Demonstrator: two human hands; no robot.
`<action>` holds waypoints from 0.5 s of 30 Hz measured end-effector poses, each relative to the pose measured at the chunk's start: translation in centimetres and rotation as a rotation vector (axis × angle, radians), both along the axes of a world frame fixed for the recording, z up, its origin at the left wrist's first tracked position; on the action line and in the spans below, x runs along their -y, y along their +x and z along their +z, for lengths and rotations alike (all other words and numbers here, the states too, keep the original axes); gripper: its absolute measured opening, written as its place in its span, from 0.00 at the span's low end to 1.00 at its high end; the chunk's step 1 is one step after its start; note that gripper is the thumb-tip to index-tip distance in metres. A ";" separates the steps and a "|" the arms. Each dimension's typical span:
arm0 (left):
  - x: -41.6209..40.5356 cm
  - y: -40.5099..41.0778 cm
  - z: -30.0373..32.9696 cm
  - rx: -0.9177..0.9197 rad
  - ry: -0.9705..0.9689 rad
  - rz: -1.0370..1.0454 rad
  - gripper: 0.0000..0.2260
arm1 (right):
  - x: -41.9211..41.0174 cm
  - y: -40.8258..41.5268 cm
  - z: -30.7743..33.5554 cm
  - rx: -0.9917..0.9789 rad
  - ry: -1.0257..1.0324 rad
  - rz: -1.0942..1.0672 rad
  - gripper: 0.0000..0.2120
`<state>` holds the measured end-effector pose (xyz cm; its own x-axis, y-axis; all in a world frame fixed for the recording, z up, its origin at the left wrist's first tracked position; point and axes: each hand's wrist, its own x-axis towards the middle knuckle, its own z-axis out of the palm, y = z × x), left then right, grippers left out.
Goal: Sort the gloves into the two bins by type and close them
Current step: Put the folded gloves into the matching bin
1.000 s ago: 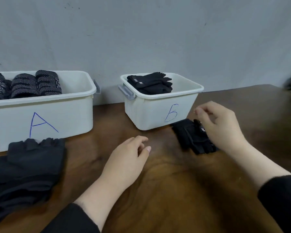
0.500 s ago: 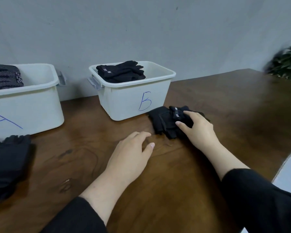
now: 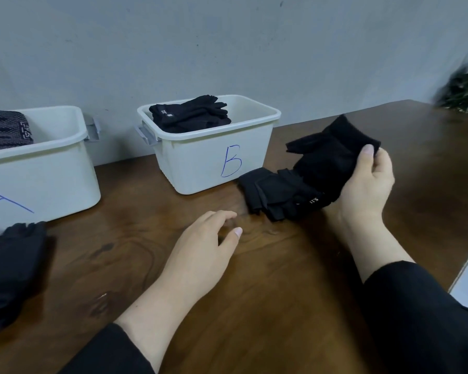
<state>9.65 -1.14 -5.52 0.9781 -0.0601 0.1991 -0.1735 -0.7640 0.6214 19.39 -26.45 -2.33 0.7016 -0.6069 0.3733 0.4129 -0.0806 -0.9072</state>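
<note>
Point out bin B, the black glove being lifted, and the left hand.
bin B (image 3: 200, 168), head view, on its front wall beside the letter.
black glove (image 3: 327, 160), head view, on its middle, gripped by the right hand (image 3: 368, 184).
left hand (image 3: 200, 252), head view, on its back.

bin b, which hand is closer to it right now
Left. The left hand rests open on the table just in front of bin B; the right hand is off to its right, gripping a black glove.

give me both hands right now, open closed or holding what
Left hand: open, fingers relaxed over the table, holding nothing.
Right hand: closed on a black glove, lifting it by bin B.
</note>
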 end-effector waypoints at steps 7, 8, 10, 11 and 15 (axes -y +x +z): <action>-0.3 0.3 0.3 0.000 -0.307 0.051 0.25 | -3.9 -2.1 1.1 0.109 0.281 0.386 0.10; -0.4 0.3 0.3 -0.005 -0.342 0.060 0.25 | -4.6 -2.7 1.2 0.136 0.237 0.345 0.09; -0.6 0.2 0.4 -0.007 -0.383 0.071 0.26 | -5.5 -3.6 1.6 0.244 0.131 0.198 0.07; -0.7 0.2 0.4 -0.009 -0.388 0.073 0.26 | -5.7 -3.9 1.8 0.299 0.065 0.111 0.07; -0.7 0.0 0.2 -0.005 -0.368 0.064 0.25 | -5.5 -3.7 1.9 0.309 -0.075 -0.033 0.07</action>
<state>9.62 -0.40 -5.27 0.9786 0.0760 0.1914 -0.1289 -0.4987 0.8572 15.71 -20.99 -0.47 0.5287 -0.5903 0.6100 0.6640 -0.1600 -0.7304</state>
